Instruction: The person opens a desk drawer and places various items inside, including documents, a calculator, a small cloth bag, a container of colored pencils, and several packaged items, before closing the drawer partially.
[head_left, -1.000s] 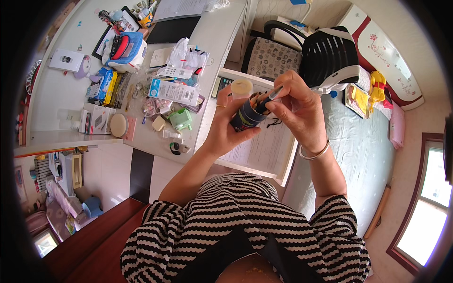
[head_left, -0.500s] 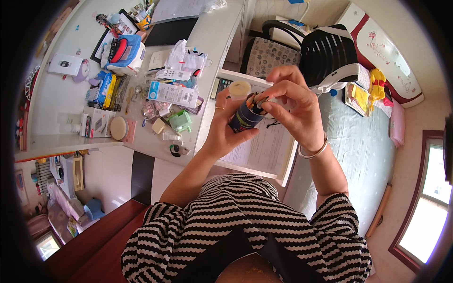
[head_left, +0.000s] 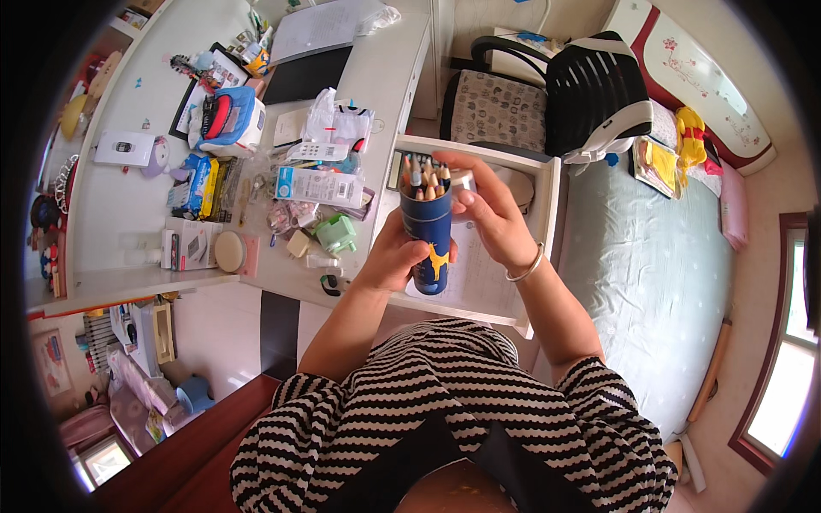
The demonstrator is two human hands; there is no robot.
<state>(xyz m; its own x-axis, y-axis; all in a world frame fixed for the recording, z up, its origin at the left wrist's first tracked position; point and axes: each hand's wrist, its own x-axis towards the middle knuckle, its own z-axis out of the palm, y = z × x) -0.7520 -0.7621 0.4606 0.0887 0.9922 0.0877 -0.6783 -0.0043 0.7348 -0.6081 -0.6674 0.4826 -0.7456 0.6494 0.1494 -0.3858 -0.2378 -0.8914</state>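
Note:
My left hand (head_left: pixel 392 256) is closed around a dark blue pencil tube (head_left: pixel 428 227) with a yellow deer figure on its side. The tube stands nearly upright, and several colored pencils (head_left: pixel 425 179) show their sharpened points above its rim. Beside the rim, my right hand (head_left: pixel 492 209) pinches a small whitish, round piece that looks like a cap (head_left: pixel 463 182). Its fingertips partly cover that piece. Both hands are held above an open white drawer (head_left: pixel 492 318), in which papers (head_left: pixel 470 269) lie; the tube and hands hide part of it.
On the left, the white desk (head_left: pixel 282 256) carries a blue-and-white container (head_left: pixel 235 124), packages (head_left: pixel 321 186), a green plastic item (head_left: pixel 335 232) and a round cream-colored object (head_left: pixel 229 251). Beyond the drawer stands a black chair (head_left: pixel 599 94); a bed (head_left: pixel 650 248) lies at right.
The tube has turned from tilted to nearly upright, showing its deer. My right hand has moved down and left from over the pencils to beside the rim, pinching the whitish piece.

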